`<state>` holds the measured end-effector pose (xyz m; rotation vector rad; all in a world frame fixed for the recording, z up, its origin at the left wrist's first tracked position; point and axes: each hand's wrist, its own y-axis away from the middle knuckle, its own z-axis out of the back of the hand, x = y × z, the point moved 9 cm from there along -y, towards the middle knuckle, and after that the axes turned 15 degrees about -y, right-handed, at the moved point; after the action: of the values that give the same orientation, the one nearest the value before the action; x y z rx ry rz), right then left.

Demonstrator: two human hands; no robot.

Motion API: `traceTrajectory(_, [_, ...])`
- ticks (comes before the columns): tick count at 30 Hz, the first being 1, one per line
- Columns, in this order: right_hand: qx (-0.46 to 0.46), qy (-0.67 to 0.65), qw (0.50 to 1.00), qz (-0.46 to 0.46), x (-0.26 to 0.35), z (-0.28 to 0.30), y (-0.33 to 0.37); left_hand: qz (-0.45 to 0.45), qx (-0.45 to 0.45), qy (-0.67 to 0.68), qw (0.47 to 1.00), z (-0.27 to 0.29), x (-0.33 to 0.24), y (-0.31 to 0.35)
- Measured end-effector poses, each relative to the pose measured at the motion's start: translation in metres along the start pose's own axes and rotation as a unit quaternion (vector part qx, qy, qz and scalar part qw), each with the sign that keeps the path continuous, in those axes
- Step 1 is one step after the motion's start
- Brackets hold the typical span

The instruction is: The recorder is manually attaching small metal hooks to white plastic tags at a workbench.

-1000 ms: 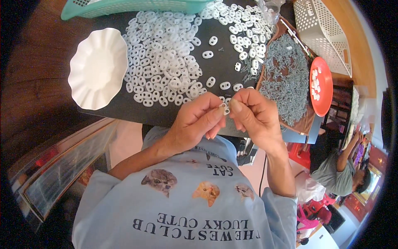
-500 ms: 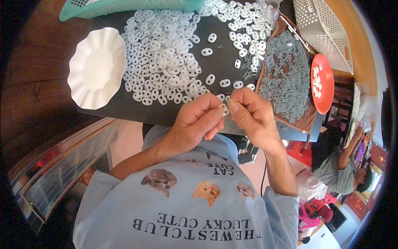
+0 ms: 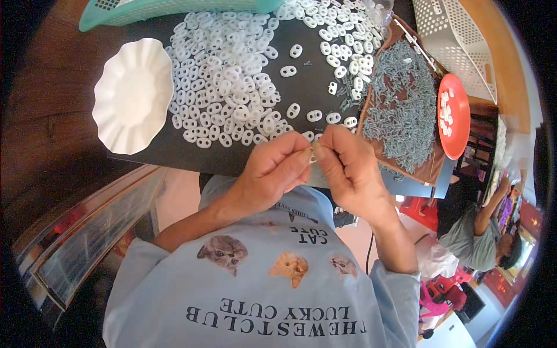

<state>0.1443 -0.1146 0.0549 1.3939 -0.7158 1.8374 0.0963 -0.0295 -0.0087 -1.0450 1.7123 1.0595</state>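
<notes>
Close to the table's near edge, my left hand (image 3: 272, 171) pinches a small white two-holed plastic piece (image 3: 313, 158) between thumb and finger. My right hand (image 3: 354, 168) meets it there, thumb and forefinger pressed together at the same piece. Whatever lies between the right fingertips is too small and covered to make out. Just beyond the hands, several loose white two-holed pieces (image 3: 314, 116) lie on the dark tabletop. A large pile of such pieces (image 3: 232, 81) spreads to the left, and a heap of small grey screw-like pieces (image 3: 400, 110) lies on brown cloth to the right.
A white scalloped dish (image 3: 133, 95) sits at the left, and a red plate (image 3: 454, 133) holding some white pieces at the right. Along the far side are a green basket (image 3: 174, 10) and a white perforated basket (image 3: 464, 58). Another person (image 3: 481, 232) is off to the right.
My right hand has turned slightly and closed in over the white piece, covering more of it. The left hand stays nearly where it was. The tabletop things look the same.
</notes>
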Motion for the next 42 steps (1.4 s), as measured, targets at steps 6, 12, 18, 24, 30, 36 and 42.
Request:
traceTrajectory(6, [0.014, -0.093, 0.991, -0.097, -0.012, 0.006, 0.006, 0.01, -0.002, 0.031, 0.999, -0.001, 0.001, 0.0])
traceTrajectory(12, [0.023, -0.191, 0.97, -0.147, -0.023, 0.002, 0.007, -0.005, -0.003, 0.045, 0.999, -0.001, -0.003, 0.0])
traceTrajectory(18, [0.032, -0.096, 0.99, -0.093, -0.019, 0.002, 0.001, -0.002, -0.011, 0.04, 0.999, 0.0, 0.001, -0.001])
traceTrajectory(24, [-0.006, -0.038, 0.999, -0.007, 0.0, -0.003, -0.001, 0.008, -0.014, 0.044, 0.999, 0.001, -0.009, 0.002])
traceTrajectory(30, [-0.015, -0.026, 0.999, 0.021, 0.009, 0.002, -0.009, -0.021, -0.025, -0.019, 0.999, 0.008, -0.017, -0.004])
traceTrajectory(36, [0.063, -0.131, 0.965, -0.217, -0.018, 0.003, -0.007, -0.014, -0.025, 0.016, 0.999, 0.014, -0.014, -0.003])
traceTrajectory(42, [0.095, -0.099, 0.984, -0.116, -0.009, -0.005, -0.017, -0.02, -0.026, 0.047, 0.998, 0.015, -0.012, -0.003])
